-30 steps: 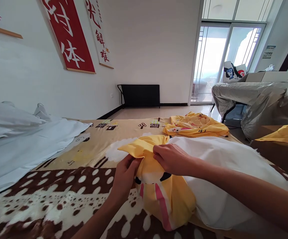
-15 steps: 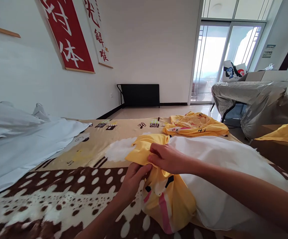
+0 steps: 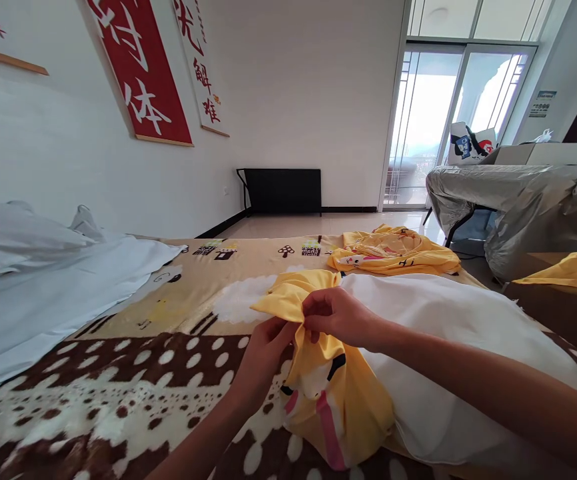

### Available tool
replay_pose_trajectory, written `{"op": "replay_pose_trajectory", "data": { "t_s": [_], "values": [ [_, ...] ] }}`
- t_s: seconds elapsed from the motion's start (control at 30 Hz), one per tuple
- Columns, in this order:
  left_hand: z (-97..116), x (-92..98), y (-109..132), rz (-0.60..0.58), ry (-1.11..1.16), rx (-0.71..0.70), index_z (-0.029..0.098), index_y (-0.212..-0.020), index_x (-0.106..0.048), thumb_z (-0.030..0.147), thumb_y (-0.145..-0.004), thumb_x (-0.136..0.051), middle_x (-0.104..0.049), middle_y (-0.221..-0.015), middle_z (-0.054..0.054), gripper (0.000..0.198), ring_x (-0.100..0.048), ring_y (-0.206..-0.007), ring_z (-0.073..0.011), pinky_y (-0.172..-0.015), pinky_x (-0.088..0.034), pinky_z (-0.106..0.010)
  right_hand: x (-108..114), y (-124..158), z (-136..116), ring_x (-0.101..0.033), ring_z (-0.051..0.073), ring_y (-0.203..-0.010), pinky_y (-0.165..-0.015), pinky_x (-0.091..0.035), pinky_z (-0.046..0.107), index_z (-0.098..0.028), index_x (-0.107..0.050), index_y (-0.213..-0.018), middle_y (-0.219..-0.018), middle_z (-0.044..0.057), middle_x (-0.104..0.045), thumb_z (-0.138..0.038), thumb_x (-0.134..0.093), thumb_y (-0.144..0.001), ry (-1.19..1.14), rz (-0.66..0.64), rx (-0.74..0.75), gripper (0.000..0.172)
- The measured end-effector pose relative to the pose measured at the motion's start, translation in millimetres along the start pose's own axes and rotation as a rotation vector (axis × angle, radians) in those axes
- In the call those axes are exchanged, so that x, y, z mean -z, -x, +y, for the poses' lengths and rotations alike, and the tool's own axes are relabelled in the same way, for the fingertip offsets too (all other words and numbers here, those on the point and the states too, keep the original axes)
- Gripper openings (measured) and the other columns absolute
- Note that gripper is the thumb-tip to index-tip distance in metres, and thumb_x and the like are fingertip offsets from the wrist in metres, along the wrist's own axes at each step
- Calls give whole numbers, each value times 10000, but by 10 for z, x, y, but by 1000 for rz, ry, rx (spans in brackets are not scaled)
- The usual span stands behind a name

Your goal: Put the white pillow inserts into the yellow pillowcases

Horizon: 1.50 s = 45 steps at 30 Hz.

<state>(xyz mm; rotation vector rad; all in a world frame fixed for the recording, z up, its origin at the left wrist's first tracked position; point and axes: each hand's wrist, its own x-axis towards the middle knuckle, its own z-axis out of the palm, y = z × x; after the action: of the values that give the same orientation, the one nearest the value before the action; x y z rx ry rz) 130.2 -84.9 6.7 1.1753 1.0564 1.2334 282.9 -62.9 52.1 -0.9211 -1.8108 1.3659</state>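
Note:
A yellow pillowcase-like fabric (image 3: 356, 400) with a pink, white and black print is bunched around the near left end of a white pillow or cushion (image 3: 433, 327). My right hand (image 3: 336, 312) pinches a gathered fold of this yellow fabric from the right. Against the same fold, from the left, my left hand (image 3: 268, 353) presses its thumb and fingers. The fingertips of both hands nearly meet, and a loose flap of yellow cloth juts out above them. Part of the white piece lies beneath my right forearm.
A patterned blanket (image 3: 133, 373) in brown, cream and tan lies underneath. White cloth (image 3: 68, 293) is heaped at left. Another yellow printed cloth (image 3: 393, 250) lies behind the white piece. A plastic-covered table (image 3: 513, 180) with boxes stands at right, near a yellow cloth corner (image 3: 568, 267).
My hands have drawn closer together at the fold, pinching the yellow cloth into a tighter gather. My left hand has risen slightly. The view has shifted a little.

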Motion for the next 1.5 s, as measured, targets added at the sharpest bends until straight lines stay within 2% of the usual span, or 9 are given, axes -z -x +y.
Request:
{"op": "replay_pose_trajectory", "data": {
  "t_s": [0.1, 0.23, 0.37, 0.63, 0.83, 0.9, 1.13, 1.3, 1.5],
  "values": [
    [61, -31, 78, 30, -17, -18, 121, -912, -670, 380, -621, -733, -581, -637, -3, 395, -471, -534, -106, -465, -339, -191, 0, 12, 28, -532, 84, -582, -563, -407, 196, -153, -570, -737, -623, -30, -576, -66, -551, -677, 129, -10, 66, 107],
    [56, -3, 105, 38, 16, -14, 131, -903, -669, 354, -599, -749, -597, -651, -3, 385, -529, -622, -141, -532, -403, -204, -27, 53, 6, -429, 60, -570, -536, -328, 181, -159, -540, -680, -618, -51, -519, -114, -579, -706, 446, 96, 146, 65],
    [60, 45, 84, 2, 25, 49, 130, -872, -663, 327, -590, -760, -554, -616, 24, 358, -466, -544, -97, -490, -356, -183, -26, 101, -53, -393, 59, -558, -538, -304, 190, -166, -491, -666, -599, -61, -482, -152, -584, -758, 541, 115, 133, 131],
    [117, 60, 50, 95, 161, 93, 142, -780, -630, 405, -592, -784, -476, -518, 57, 358, -380, -425, -59, -430, -319, -185, 48, 114, -11, -385, 80, -598, -548, -279, 210, -178, -443, -682, -655, -40, -489, -164, -541, -801, 706, 97, 202, 155],
    [163, 5, 63, 33, 274, 77, 146, -771, -636, 370, -583, -797, -622, -682, -3, 334, -553, -594, -113, -561, -445, -202, 118, 129, -2, -490, 81, -636, -593, -361, 204, -181, -526, -833, -767, -20, -589, -196, -523, -823, 573, 1, 222, 18],
    [178, -24, 77, 21, 270, 89, 152, -737, -624, 376, -583, -795, -623, -676, 0, 321, -557, -604, -114, -541, -429, -189, 130, 104, 22, -507, 84, -647, -596, -371, 212, -186, -540, -904, -829, -13, -615, -259, -550, -826, 571, 9, 190, 107],
    [143, -45, 109, 79, 17, 92, 143, -934, -669, 426, -579, -749, -684, -825, -69, 461, -620, -749, -216, -596, -458, -254, 55, 35, 126, -432, 67, -576, -544, -314, 196, -169, -502, -727, -636, -55, -523, -219, -578, -791, 528, 34, 171, 112],
    [125, -14, 109, 25, -265, -88, 140, -753, -653, 362, -585, -720, -624, -676, -24, 286, -540, -656, -176, -570, -426, -235, 13, 20, 103, -350, 59, -536, -515, -264, 190, -176, -429, -647, -575, -71, -439, -95, -519, -732, 586, 119, 173, 148],
    [184, -29, 138, 96, -180, -63, 128, -776, -678, 341, -563, -728, -677, -707, -54, 306, -601, -714, -226, -582, -448, -249, 44, 45, 104, -372, 79, -571, -545, -263, 205, -178, -494, -753, -643, -42, -501, -204, -523, -828, 695, 119, 180, 85]
  ]
}}
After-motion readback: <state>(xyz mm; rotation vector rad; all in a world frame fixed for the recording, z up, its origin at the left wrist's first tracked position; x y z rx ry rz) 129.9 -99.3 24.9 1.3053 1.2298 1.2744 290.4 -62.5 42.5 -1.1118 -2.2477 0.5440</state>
